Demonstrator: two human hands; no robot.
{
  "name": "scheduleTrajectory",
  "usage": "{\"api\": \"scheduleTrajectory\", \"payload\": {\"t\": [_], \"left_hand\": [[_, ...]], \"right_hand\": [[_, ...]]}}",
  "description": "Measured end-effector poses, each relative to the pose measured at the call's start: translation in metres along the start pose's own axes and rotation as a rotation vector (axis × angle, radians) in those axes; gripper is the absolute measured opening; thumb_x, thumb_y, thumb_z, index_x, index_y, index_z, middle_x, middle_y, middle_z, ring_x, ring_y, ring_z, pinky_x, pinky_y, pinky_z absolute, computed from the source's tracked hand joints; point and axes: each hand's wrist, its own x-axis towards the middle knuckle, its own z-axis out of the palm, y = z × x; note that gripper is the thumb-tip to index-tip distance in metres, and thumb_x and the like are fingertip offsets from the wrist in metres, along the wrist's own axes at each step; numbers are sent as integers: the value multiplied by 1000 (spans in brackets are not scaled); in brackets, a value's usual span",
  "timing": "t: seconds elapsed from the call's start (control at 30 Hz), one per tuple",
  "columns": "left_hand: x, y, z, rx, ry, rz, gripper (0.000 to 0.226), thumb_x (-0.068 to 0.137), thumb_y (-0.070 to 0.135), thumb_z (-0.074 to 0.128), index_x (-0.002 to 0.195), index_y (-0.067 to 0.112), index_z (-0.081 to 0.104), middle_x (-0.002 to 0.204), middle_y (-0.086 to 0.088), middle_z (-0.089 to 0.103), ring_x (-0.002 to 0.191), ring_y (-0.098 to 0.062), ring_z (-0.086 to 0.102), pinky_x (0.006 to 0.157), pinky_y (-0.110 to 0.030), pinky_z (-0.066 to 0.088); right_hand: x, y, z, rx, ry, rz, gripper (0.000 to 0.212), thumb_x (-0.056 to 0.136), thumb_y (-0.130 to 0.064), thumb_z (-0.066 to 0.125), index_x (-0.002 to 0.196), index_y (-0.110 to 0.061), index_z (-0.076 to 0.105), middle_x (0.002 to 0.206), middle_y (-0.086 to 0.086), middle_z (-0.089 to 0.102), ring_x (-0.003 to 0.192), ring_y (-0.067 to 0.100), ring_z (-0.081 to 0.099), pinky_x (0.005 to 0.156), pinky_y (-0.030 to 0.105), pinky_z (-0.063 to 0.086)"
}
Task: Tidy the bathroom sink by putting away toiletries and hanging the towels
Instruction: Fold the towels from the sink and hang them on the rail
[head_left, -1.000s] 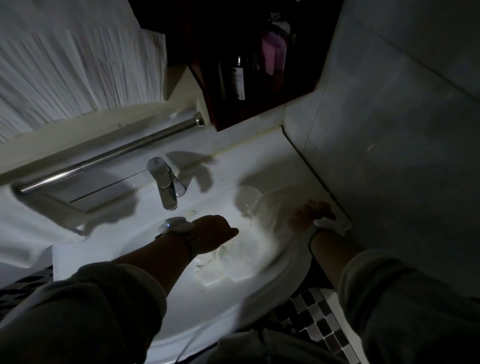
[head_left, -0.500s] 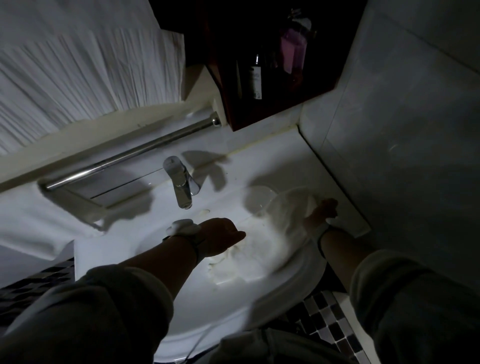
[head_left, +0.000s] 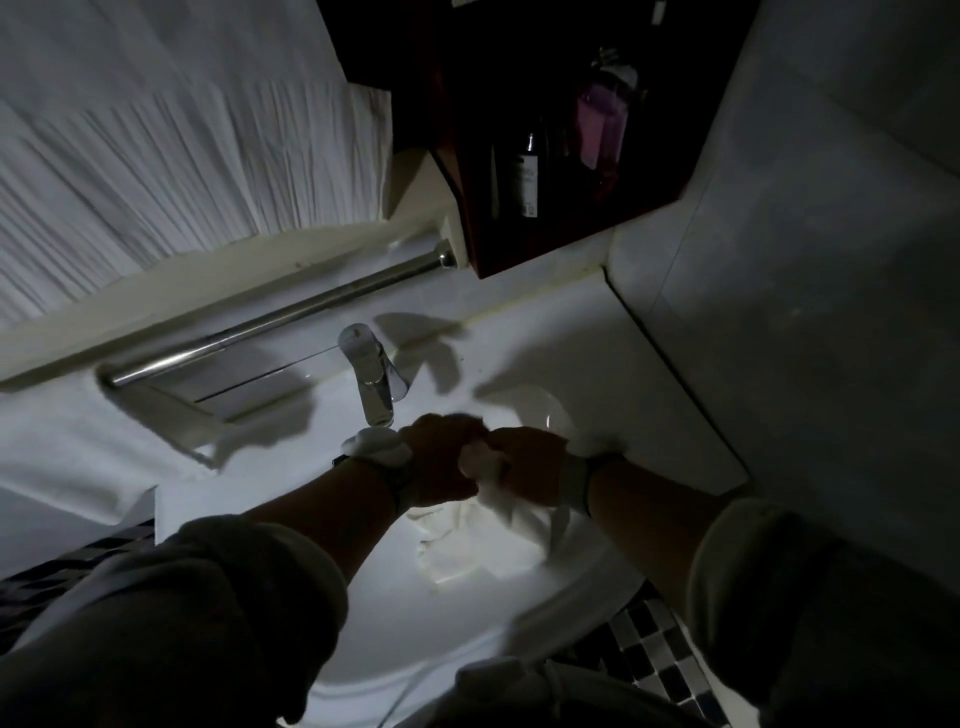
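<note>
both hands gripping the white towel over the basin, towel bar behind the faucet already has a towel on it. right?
Not quite. In the head view the towel bar is bare. The rest holds: left hand and right hand both grip the white towel over the basin.
</note>
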Motion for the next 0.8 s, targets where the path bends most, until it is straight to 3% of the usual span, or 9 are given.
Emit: {"api": "scheduleTrajectory", "payload": {"t": [0.1,0.2,0.3,0.37,0.47,0.57,0.63,0.7,0.8], "left_hand": [[-2,-5,0,4,-151,-73,44,80,43,77,113,19,63,111,-4,67,106,-25,63,94,-42,51],[-8,-12,1,3,-159,-114,38,85,46,70,108,15,66,104,-5,68,99,-25,64,92,-44,52],[-16,-11,0,38,-123,-145,31,91,42,63,109,17,66,106,-3,68,101,-24,64,92,-41,51],[-20,-9,-3,-35,-62,-171,28,90,47,57,100,22,66,104,0,69,101,-22,64,92,-41,51],[-25,-10,-9,-232,-2,-187,54,69,68,46,99,28,65,111,8,66,110,-14,60,102,-39,46],[-27,-12,-9,-187,-14,-206,57,81,61,63,118,18,61,116,2,65,111,-19,61,97,-34,47],[-31,-18,-9,-148,-52,-208,57,81,58,71,124,22,60,117,3,65,109,-18,60,96,-34,48],[-35,-24,-9,-70,-170,-200,53,82,53,72,121,18,65,115,1,68,109,-18,62,98,-35,49],[-42,-33,-6,21,-265,-233,33,87,39,68,106,12,72,100,-6,74,98,-24,69,86,-32,53]], "right_hand": [[9,-4,7,-20,3,-23,68,56,-76,28,86,-25,61,96,3,67,93,26,63,84,38,50],[15,4,5,27,51,25,60,50,-80,39,75,-27,52,85,-4,63,82,21,61,72,32,47],[15,6,-2,57,-1,48,58,46,-71,52,88,-31,57,89,-6,65,78,12,60,68,25,44],[19,5,-5,57,-125,52,52,64,-53,72,109,-30,63,106,-3,68,91,15,65,79,31,53],[26,4,-2,21,-222,59,39,80,-37,74,116,-24,67,116,4,69,107,23,64,96,40,50],[31,7,-7,-79,-89,27,32,85,-35,71,110,-16,70,113,7,69,107,27,62,91,34,47],[33,10,-14,-75,32,15,30,86,-32,70,110,-13,70,114,9,67,107,27,61,88,30,45],[33,14,-21,5,119,16,23,87,-28,70,105,-14,71,106,8,67,101,27,62,83,27,44],[34,15,-28,29,181,-17,20,89,-31,66,101,-15,70,100,8,67,98,29,62,80,28,44]]}}
